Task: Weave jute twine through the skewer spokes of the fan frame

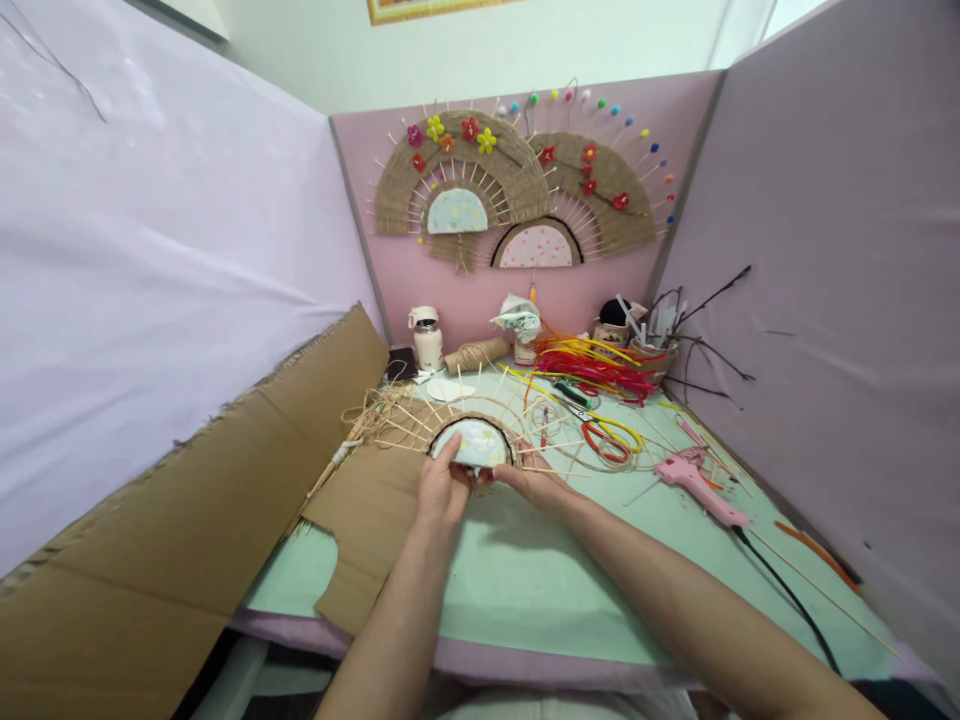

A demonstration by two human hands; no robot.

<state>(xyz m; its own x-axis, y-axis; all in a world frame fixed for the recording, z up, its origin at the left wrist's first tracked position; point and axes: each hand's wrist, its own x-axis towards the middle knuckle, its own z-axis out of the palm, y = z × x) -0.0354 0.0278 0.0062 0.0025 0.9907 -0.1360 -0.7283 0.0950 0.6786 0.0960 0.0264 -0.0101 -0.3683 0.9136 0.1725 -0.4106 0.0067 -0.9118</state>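
Observation:
Between my hands is a half-round fan frame (pixel 474 443), with a pale floral half-disc at its centre, a dark band round the curve and thin sticks fanning outward. My left hand (pixel 444 482) grips its lower left edge, the thumb lying over the cloth face. At the lower right edge my right hand (pixel 529 478) holds it with the fingers partly hidden behind. Twine is wound along the frame's curve, and a loose strand trails right toward the scissors (pixel 606 442). Under the frame's left side lies a cut sheet of cardboard (pixel 375 490).
A pink glue gun (pixel 701 488) with a black cord lies on the right. Behind are a twine roll (pixel 477 355), a white bottle (pixel 427 340), coloured pipe cleaners (pixel 592 365) and a pot of twigs (pixel 656 355). Tall cardboard (pixel 225 490) leans left. Finished fans (pixel 465 165) hang on the back panel.

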